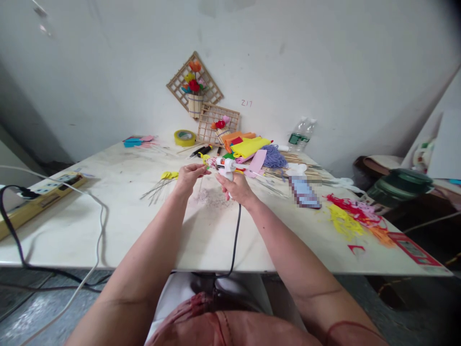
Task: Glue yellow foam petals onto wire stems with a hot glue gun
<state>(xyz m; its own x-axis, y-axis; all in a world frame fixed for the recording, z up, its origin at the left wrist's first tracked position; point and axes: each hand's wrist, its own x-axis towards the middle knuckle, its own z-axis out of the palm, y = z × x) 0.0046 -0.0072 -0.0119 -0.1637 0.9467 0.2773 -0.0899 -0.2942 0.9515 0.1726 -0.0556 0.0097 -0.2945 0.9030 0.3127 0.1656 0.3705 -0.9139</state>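
Observation:
My right hand (238, 190) is closed round the grip of a white glue gun (226, 167), whose black cord (236, 235) drops over the table's front edge. The gun's nozzle points left toward my left hand (189, 177). That hand pinches a small craft piece (206, 163) with yellow and patterned bits, held just above the white table (118, 211). Both hands are raised a little over a smudged patch near the table's middle.
Thin sticks with yellow pieces (162, 185) lie left of my hands. Behind are foam sheets (248, 145), purple yarn (273, 156), a yellow tape roll (185, 137) and lattice frames with flowers (194, 86). A power strip (50, 187) sits left, colourful scraps (355, 216) right.

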